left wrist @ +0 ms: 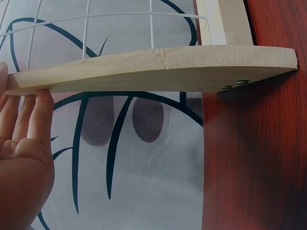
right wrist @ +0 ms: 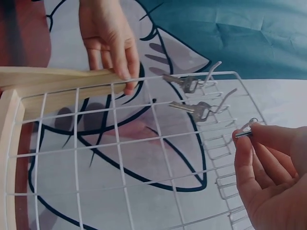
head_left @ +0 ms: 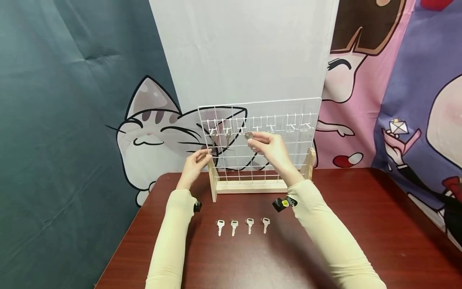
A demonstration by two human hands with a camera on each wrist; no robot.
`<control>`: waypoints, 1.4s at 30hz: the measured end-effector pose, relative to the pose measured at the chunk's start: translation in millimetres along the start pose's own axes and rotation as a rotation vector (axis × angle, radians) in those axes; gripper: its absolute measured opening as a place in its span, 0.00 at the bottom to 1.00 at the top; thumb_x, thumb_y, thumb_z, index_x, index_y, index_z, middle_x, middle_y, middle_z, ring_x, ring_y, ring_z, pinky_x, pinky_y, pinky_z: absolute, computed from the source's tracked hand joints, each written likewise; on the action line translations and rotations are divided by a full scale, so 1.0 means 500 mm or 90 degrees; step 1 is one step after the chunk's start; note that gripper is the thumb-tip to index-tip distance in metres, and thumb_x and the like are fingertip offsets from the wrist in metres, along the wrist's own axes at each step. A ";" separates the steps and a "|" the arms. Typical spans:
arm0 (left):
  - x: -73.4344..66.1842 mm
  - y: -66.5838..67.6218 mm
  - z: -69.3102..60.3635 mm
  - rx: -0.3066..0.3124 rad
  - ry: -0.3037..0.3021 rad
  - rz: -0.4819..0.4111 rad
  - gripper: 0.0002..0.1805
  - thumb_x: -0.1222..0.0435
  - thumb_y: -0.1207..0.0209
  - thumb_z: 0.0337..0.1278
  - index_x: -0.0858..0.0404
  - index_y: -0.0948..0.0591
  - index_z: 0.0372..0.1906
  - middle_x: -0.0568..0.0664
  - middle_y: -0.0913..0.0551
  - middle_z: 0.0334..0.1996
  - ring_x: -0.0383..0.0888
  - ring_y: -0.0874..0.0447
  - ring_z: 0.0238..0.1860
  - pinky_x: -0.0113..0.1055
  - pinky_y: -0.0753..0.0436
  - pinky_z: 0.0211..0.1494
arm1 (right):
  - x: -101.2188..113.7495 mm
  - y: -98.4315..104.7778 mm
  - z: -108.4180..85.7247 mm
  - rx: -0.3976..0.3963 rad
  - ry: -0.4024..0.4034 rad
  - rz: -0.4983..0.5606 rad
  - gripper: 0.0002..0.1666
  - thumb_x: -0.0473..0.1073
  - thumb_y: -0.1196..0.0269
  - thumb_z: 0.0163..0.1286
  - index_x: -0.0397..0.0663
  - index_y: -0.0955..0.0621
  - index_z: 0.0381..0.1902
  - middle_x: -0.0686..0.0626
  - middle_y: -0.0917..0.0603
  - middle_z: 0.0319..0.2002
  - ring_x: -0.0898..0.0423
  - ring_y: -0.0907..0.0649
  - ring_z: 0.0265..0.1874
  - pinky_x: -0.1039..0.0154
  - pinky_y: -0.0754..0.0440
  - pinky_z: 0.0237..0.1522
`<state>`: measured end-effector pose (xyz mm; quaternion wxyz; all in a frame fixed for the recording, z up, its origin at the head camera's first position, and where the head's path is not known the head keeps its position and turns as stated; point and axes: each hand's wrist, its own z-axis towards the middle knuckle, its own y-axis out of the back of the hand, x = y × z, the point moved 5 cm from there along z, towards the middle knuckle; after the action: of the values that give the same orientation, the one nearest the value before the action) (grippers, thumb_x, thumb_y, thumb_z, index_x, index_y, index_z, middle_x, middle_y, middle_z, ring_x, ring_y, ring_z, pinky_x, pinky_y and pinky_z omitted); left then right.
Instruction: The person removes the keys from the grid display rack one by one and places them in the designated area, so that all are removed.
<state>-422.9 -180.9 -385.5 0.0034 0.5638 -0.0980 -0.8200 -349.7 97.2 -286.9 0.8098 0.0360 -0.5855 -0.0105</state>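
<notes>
Metal key (head_left: 248, 135), pinched by right hand (head_left: 272, 149), apparently jutting past the fingers (head_left: 261, 137).

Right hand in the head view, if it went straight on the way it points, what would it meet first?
Probably the third hook from the left on the rack, just beyond the key the right hand pinches; depth is unclear.

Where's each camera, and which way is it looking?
Head: on the head, looking forward and down at the rack; both sleeves, the left grip and right grip show.
Left wrist: on the left wrist, looking at the rack's wooden leg; the left grip shows.
Right wrist: on the right wrist, looking across the rack toward the left grip; both grips show, the right pinching a key.
Shared: head and right wrist views both show two hanging keys.
</notes>
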 end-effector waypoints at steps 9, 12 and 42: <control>0.007 0.001 -0.011 0.010 0.018 -0.048 0.23 0.68 0.40 0.71 0.78 0.27 0.64 0.69 0.28 0.67 0.61 0.30 0.68 0.33 0.22 0.65 | 0.017 0.012 -0.029 0.021 0.022 0.016 0.26 0.43 0.31 0.69 0.39 0.19 0.62 0.39 0.14 0.53 0.56 0.12 0.37 0.57 0.12 0.47; -0.014 -0.001 -0.018 0.020 0.023 -0.054 0.22 0.71 0.41 0.71 0.79 0.27 0.64 0.69 0.27 0.66 0.64 0.31 0.68 0.33 0.22 0.64 | 0.016 0.024 -0.045 0.027 0.033 0.018 0.25 0.43 0.31 0.69 0.41 0.19 0.62 0.41 0.14 0.53 0.55 0.12 0.39 0.61 0.11 0.44; 0.006 0.000 0.003 0.003 -0.003 -0.034 0.22 0.67 0.39 0.70 0.77 0.25 0.62 0.65 0.25 0.65 0.57 0.25 0.66 0.30 0.20 0.61 | -0.100 0.178 -0.154 0.000 -0.037 -0.070 0.24 0.41 0.31 0.69 0.34 0.20 0.58 0.50 0.12 0.40 0.58 0.14 0.31 0.63 0.12 0.32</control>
<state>-425.5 -180.7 -387.6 -0.0201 0.5642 -0.0846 -0.8210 -294.4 192.2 -351.8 0.7904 0.0678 -0.6062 -0.0556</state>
